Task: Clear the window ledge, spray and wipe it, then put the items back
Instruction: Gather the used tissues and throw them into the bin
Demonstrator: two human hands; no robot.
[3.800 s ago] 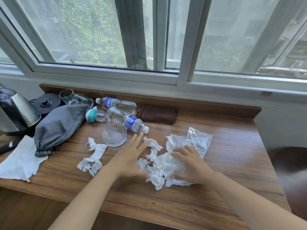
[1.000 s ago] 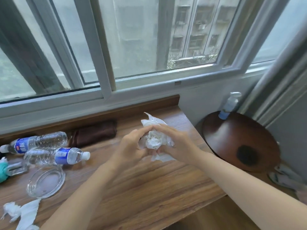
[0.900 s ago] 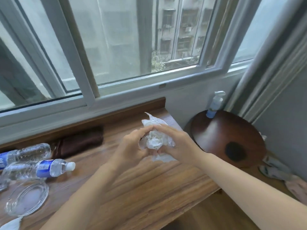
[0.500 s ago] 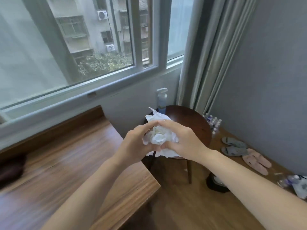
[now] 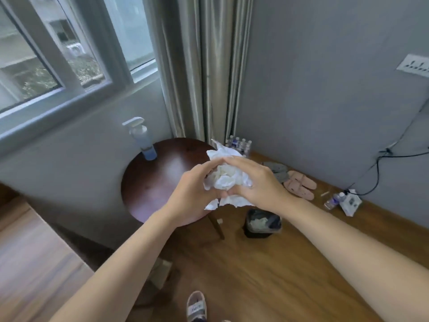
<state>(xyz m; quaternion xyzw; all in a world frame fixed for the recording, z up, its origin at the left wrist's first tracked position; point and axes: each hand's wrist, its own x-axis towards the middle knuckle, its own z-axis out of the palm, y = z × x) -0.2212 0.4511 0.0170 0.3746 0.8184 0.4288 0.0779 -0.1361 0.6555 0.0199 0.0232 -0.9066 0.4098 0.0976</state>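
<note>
1. Both the left hand (image 5: 192,194) and the right hand (image 5: 255,182) gripped one wad of crumpled tissue (image 5: 226,180), pressed between them.
2. The waste bin (image 5: 262,223) stood on the floor just below the right hand.
3. It seemed best to keep the wad tight, bring it directly above the bin, and only then release.
4. The spray bottle (image 5: 141,138) waited beyond the left hand on the round tabletop (image 5: 160,177).

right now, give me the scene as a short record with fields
held: tissue wad, gripped between left hand and right hand
below hands: round table edge and floor
bin: black, on floor, right of table leg, paper already inside
spray bottle: upright on table
slippers: pink pair by wall
</note>
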